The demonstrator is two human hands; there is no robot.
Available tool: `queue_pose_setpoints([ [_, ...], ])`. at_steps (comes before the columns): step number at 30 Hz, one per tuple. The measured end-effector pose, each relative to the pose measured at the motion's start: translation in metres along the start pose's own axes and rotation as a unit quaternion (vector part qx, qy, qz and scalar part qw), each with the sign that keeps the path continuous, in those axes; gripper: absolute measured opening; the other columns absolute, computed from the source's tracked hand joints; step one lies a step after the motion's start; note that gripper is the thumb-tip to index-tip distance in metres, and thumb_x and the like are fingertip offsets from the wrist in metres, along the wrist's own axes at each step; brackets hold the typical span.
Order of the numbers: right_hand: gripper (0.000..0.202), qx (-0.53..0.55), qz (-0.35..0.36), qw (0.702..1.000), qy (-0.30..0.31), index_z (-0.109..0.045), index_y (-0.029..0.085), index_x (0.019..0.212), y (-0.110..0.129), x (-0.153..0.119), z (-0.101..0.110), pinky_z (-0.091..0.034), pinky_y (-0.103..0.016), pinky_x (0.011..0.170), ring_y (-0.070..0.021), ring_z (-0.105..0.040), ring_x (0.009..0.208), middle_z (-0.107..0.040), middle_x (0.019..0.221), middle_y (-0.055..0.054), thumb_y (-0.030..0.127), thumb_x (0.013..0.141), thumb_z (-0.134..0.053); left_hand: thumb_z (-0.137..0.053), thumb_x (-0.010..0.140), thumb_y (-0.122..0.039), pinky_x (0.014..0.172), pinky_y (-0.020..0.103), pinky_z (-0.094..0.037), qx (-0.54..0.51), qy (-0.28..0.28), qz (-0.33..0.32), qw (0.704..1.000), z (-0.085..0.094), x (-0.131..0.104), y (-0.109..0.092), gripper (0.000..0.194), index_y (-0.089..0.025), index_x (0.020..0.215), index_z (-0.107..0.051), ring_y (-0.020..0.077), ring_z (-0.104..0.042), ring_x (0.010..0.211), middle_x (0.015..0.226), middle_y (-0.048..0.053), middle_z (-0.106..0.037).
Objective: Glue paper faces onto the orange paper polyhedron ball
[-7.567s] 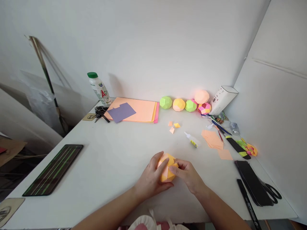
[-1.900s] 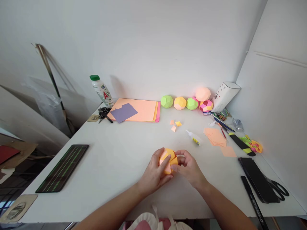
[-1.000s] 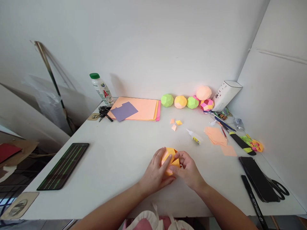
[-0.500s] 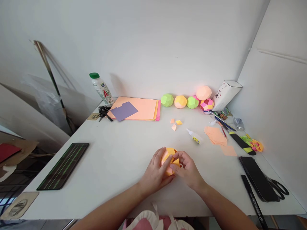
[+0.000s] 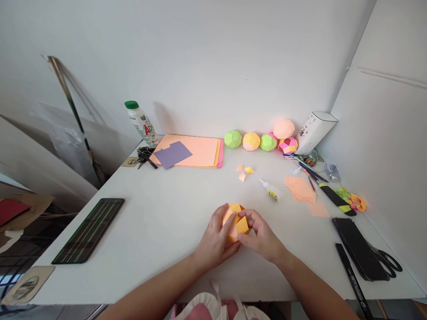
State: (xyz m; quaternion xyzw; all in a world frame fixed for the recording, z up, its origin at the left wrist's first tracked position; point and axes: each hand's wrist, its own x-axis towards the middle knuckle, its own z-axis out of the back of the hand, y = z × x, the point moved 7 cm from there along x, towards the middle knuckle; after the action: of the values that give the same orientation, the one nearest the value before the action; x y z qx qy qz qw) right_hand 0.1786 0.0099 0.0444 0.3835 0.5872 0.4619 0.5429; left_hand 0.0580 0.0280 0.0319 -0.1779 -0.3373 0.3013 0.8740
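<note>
Between my two hands sits a faceted paper ball [image 5: 235, 209] in orange and peach, with an opening on its upper right side. My left hand [image 5: 216, 235] wraps the ball from the left, its index finger lying over the front. At the right, my right hand [image 5: 262, 235] has its thumb and fingers on either side of an orange flap [image 5: 243, 225] of the ball. Beyond the hands lie small folded paper pieces [image 5: 242, 177] and a glue bottle [image 5: 271, 190] on its side.
Finished-looking paper balls [image 5: 251, 141] line the wall by a white container [image 5: 315, 133]. Peach paper squares [image 5: 300, 188], a box cutter [image 5: 336, 199], a phone [image 5: 359, 249], scissors [image 5: 387, 262] and a marker [image 5: 352, 280] lie right. Coloured sheets [image 5: 203, 151] and a dark tablet-like panel [image 5: 88, 231] lie left.
My right hand's thumb has slid down off the orange flap, so more of the flap shows. My left index finger has shifted slightly, and the ball has turned a little.
</note>
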Motion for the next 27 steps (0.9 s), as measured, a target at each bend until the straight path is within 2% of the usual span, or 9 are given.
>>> queue_pose_setpoints([
  [12,0.03,0.014,0.011,1.0,-0.026,-0.051,0.024,0.105,-0.004,0.0032,-0.0003,-0.047,-0.032,0.074,-0.0152,-0.057,0.079,-0.063,0.088,0.0,0.018,0.078,-0.06,-0.056,0.084,-0.022,0.095,0.053,-0.044,0.032,-0.013,-0.009,0.999,0.0006,-0.0003,-0.0039,0.07,-0.016,0.14,-0.015,0.0365,-0.029,0.131,0.14,0.025,-0.022],
  [21,0.029,-0.004,0.024,0.998,-0.049,-0.053,0.023,0.103,-0.0072,0.001,0.0019,-0.046,-0.031,0.072,-0.0159,-0.055,0.077,-0.06,0.082,0.0,0.018,0.076,-0.061,-0.055,0.085,-0.024,0.095,0.053,-0.046,0.032,-0.012,0.012,0.999,-0.0033,-0.003,-0.0016,0.069,-0.019,0.14,-0.015,0.0359,-0.029,0.133,0.141,0.024,-0.022],
  [27,0.028,-0.01,0.026,0.999,-0.041,-0.052,0.024,0.104,-0.0065,0.0005,0.0007,-0.046,-0.031,0.074,-0.0159,-0.056,0.081,-0.061,0.088,0.0,0.018,0.077,-0.06,-0.055,0.085,-0.025,0.094,0.052,-0.047,0.027,-0.018,0.02,0.999,-0.0027,-0.0031,-0.0015,0.068,-0.02,0.14,-0.015,0.0354,-0.031,0.132,0.141,0.023,-0.023],
])
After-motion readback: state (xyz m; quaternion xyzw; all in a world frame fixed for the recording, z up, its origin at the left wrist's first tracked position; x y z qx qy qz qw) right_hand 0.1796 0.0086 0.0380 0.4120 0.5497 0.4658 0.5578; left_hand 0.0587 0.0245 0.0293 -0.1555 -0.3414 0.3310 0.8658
